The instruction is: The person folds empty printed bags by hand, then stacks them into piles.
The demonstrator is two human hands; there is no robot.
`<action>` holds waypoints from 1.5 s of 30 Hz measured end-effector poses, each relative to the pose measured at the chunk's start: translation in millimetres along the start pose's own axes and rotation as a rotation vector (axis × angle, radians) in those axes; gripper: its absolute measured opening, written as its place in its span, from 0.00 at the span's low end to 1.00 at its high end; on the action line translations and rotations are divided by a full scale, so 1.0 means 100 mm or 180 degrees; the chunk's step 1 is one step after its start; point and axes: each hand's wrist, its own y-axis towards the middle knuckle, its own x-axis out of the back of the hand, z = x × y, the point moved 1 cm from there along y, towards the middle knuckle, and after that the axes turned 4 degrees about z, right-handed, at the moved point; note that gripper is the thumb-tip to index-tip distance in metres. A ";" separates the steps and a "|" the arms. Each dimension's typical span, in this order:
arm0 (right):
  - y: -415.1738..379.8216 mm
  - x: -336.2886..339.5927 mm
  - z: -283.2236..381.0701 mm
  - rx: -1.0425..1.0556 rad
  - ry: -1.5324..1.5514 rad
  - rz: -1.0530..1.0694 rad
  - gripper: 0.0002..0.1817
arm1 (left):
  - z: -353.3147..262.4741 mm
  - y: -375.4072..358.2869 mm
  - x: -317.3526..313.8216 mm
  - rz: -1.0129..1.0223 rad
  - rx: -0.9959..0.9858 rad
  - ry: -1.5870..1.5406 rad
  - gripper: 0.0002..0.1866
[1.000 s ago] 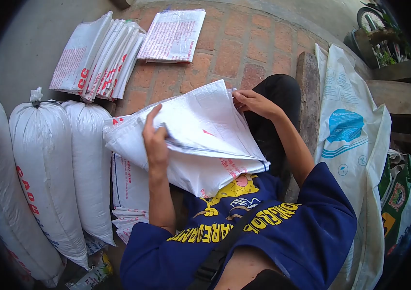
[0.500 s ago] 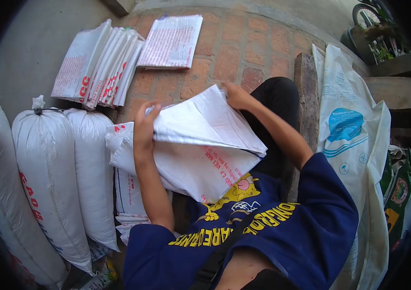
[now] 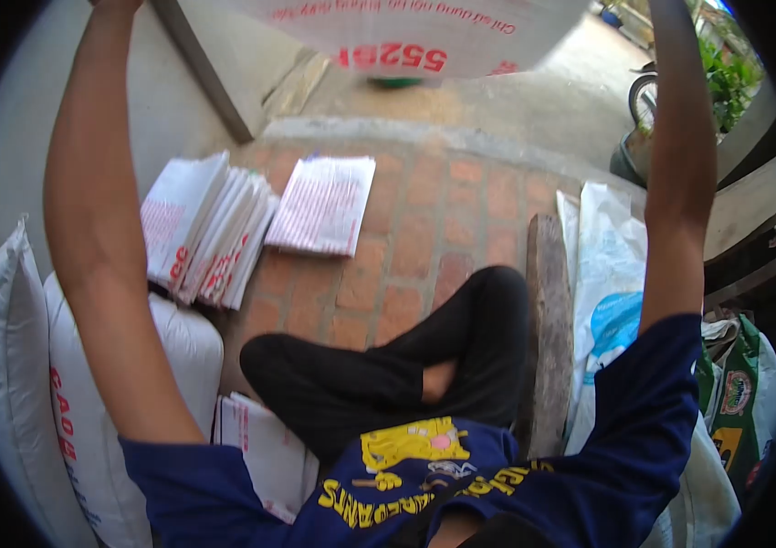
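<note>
Above brick floor (image 3: 424, 228), sack (image 3: 406, 32) (hands unseen).

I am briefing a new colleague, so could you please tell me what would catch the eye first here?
Both arms are thrown up, lifting a white sack with red print across the top of the view. Below, folded sacks lie fanned on the brick floor, and filled white bags stand at the left.

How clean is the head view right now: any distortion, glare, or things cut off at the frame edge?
Head view: strong fisheye, with black corners and bent edges; soft, even daylight, no glare or hard shadows; the raised sack is cut off by the top edge; the left hand barely shows there, the right hand is out of frame; the folded sacks on the bricks stay sharp.
</note>
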 end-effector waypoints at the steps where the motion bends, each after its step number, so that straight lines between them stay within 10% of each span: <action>1: -0.01 0.24 -0.02 0.0017 -0.0048 -0.0103 0.21 | -0.20 -0.11 -0.09 0.0200 0.0193 -0.0076 0.20; 4: -0.32 0.59 0.00 0.0455 0.0695 -0.0264 0.20 | -0.21 -0.21 -0.11 0.1039 0.0550 -0.0297 0.19; 6: -0.90 0.67 0.16 0.0814 -0.0561 -0.1012 0.22 | 0.13 -0.28 0.08 0.1060 0.0549 -0.0659 0.15; 8: -1.10 0.09 -0.68 -0.1527 0.4920 -0.0475 0.16 | 0.55 -0.46 0.26 0.1161 0.0791 -0.0561 0.11; 10: -1.85 0.61 0.30 0.0233 0.0310 -0.0498 0.17 | 0.99 -0.67 0.48 0.1228 0.1144 -0.0504 0.10; 16: -3.53 0.68 1.04 -0.2998 0.3284 0.0464 0.18 | 1.89 -2.30 1.17 0.0971 0.2273 -0.0436 0.13; 20: -4.32 0.90 1.57 -0.3463 0.2604 0.1036 0.21 | 2.33 -3.30 1.71 0.0364 0.3185 -0.0703 0.17; 30: -4.76 1.61 2.05 -0.3404 0.3189 0.3044 0.19 | 1.93 -4.54 1.95 -0.1055 0.2719 -0.1480 0.19; 36: -4.69 1.97 1.96 -0.3820 0.3815 0.2348 0.19 | 1.41 -4.59 2.14 -0.0782 0.2127 0.1506 0.15; 45: -4.71 2.30 1.70 -0.3446 0.4246 0.2527 0.27 | 1.00 -4.58 2.25 -0.0620 0.2698 0.0293 0.19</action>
